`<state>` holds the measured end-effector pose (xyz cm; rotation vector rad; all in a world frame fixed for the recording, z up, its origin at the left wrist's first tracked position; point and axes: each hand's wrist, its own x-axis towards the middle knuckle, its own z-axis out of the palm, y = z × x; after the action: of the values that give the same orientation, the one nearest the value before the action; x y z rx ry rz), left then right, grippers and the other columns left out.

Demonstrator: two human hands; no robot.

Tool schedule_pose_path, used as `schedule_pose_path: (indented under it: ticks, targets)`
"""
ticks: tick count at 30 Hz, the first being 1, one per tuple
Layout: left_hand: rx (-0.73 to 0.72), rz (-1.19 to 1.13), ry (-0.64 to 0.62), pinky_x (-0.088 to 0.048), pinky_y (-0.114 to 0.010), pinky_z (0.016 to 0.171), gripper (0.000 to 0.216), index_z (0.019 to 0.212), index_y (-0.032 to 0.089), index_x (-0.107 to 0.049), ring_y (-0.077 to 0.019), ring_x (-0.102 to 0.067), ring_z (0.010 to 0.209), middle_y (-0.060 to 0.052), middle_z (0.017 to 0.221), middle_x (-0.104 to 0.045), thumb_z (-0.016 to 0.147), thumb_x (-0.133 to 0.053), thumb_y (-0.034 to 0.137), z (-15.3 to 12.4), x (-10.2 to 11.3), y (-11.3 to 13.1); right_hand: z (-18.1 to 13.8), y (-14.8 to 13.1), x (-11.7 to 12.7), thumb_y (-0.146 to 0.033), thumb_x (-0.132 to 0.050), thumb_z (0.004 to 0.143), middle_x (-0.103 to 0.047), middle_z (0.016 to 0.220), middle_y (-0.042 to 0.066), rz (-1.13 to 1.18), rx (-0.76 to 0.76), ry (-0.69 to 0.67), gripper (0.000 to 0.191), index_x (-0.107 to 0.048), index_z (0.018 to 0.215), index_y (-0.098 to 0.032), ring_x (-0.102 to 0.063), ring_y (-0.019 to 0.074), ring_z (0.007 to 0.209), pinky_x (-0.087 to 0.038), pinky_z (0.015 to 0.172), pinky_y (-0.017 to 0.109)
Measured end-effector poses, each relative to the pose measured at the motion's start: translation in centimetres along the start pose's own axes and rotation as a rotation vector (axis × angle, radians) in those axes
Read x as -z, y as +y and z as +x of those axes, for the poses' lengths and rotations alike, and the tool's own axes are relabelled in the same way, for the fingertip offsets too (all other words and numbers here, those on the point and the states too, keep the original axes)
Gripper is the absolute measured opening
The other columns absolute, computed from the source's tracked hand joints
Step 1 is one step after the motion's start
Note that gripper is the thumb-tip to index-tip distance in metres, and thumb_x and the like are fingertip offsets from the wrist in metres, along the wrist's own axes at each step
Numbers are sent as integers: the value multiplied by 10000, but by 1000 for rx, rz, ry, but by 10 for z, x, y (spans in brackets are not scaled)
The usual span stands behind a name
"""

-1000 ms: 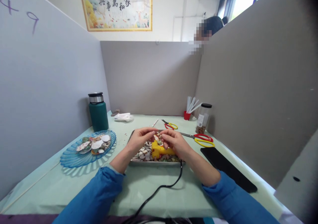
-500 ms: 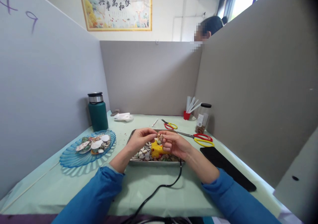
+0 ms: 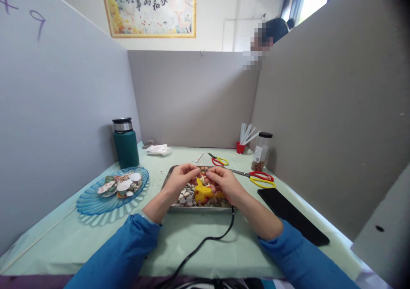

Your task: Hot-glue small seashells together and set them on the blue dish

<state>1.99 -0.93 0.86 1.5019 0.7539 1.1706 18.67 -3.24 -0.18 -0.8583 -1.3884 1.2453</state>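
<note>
My left hand (image 3: 184,178) and my right hand (image 3: 224,181) meet over a metal tray (image 3: 198,210), fingertips pinched and close together. Whatever lies in either pinch is too small or too hidden to name. Small brownish shells (image 3: 204,168) show just behind the fingertips; I cannot tell whether they are held or lie in the tray. Below the hands, a yellow hot glue gun (image 3: 201,193) rests on loose shells (image 3: 185,196), its right end covered by my right hand. A black cord (image 3: 208,239) runs from the tray's right front corner toward me.
On the left, a blue scalloped plate (image 3: 88,203) bears shells, with a green bottle (image 3: 126,146) behind it. Two scissors (image 3: 261,180) (image 3: 219,160), a jar (image 3: 261,154), a red cup of white sticks (image 3: 241,148) and a black slab (image 3: 293,216) stand right. Partitions enclose the table.
My right hand has turned over, its back now facing up more. The small shell piece seen between the fingers before is no longer plainly visible there. The view has shifted slightly.
</note>
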Motion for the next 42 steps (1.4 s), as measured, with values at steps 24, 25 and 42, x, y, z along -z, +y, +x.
schedule_pose_path:
  ticks: [24,25,42]
  targets:
    - [48,-25,8,-470,-248,603,335,839,124,-667,-101,-535,602,-36,741,-634,678,-695,416,0,0,0,-3,7,2,-318,-473,872,-567,672,-1,-757,482,205,182,-567,775,-196,-503,133,609,-361,566,236]
    - [47,-23,3,-469,-247,601,329,821,120,-668,-98,-532,598,-43,758,-640,681,-692,417,0,0,0,-3,7,2,-319,-474,874,-568,678,1,-773,491,209,184,-565,773,-194,-501,132,611,-360,570,238]
    - [-44,-1,-65,-493,-256,670,336,969,155,-640,-148,-566,798,-52,885,-624,728,-653,388,-1,1,0,2,5,3,-338,-544,770,-501,541,-53,-272,131,155,169,-506,705,-188,-416,81,404,-322,417,209]
